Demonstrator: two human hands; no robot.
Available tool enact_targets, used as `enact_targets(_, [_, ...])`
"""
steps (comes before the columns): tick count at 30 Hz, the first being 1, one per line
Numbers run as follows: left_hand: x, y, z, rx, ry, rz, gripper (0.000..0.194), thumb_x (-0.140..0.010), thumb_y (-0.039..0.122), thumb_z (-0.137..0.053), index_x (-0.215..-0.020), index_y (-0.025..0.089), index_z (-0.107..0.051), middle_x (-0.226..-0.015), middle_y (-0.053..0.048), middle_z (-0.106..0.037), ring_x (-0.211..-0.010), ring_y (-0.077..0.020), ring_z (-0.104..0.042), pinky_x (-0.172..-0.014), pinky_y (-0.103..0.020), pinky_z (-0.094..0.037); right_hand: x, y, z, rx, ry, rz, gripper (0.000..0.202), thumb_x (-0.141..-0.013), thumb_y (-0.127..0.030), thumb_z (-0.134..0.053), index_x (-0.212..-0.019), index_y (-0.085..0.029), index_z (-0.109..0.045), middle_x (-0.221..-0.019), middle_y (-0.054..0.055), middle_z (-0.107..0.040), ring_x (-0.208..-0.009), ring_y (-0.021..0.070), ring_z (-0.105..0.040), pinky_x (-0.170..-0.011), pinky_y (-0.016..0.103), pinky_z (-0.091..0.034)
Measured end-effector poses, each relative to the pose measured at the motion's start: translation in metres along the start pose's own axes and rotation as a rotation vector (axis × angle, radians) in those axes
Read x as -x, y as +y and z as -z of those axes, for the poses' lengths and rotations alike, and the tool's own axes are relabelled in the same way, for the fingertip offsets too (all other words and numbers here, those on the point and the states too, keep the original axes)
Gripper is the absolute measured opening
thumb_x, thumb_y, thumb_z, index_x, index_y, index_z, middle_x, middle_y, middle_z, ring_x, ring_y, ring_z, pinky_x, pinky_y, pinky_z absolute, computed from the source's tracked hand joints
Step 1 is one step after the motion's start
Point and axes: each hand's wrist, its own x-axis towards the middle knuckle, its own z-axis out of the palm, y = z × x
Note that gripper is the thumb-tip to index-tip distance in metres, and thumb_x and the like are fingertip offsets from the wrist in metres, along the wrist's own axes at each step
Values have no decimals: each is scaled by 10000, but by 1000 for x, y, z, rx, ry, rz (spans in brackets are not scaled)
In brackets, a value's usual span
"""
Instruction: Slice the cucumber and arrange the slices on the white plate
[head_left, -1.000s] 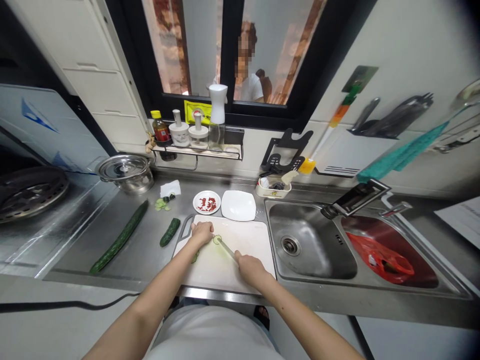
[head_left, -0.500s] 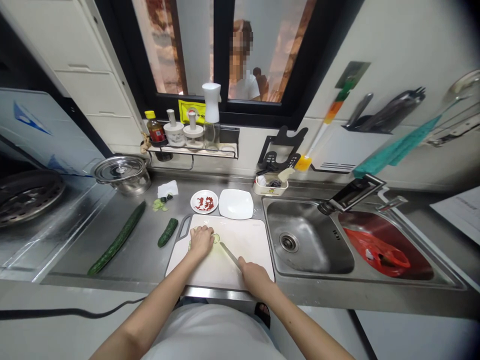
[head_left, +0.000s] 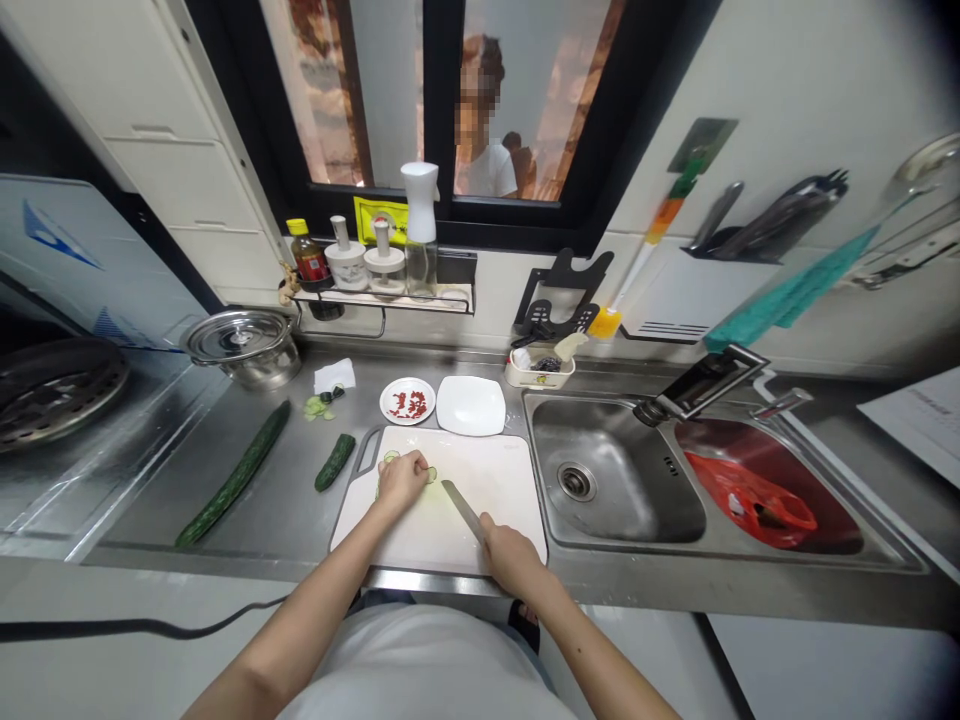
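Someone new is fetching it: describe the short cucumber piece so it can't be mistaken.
On the steel counter left of the sink, find the white cutting board. The short cucumber piece lies just off its left edge. Unlike the long whole cucumber farther left, it is a stubby cut-off end.

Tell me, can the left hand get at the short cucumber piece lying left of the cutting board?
Probably yes. The left hand rests on the cutting board, and the short cucumber piece lies just past its left edge on bare counter with nothing between them.
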Motion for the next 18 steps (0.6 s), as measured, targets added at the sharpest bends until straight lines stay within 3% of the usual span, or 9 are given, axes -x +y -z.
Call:
enact_targets(4, [7, -19, 8, 157, 20, 56, 114, -736, 325, -636, -799, 231, -651, -800, 25, -699, -802, -153, -622, -717, -254, -390, 1, 0, 2, 9, 1, -12, 361, -870, -102, -355, -1210, -167, -456, -1003, 112, -672, -901, 208, -649, -637, 265, -359])
enact_targets(11, [30, -76, 9, 330, 7, 126, 191, -695, 366, -652, -770, 192, -627, -676, 30, -655, -660, -133, -609, -587, -213, -399, -2, 3, 1, 3, -8, 5, 358, -875, -125, -352, -1210, -184, -462, -954, 89, -658, -870, 197, -643, -613, 260, -335])
enact_targets(18, [48, -106, 3, 295, -59, 153, 157, -652, 302, -666, -762, 198, -626, -666, 41, -650, -663, -134, -599, -599, -212, -400, -4, 4, 1, -16, -17, 6, 349, -882, -133, -339, -1206, -171, -460, -959, 97, -664, -859, 202, -632, -611, 262, -325])
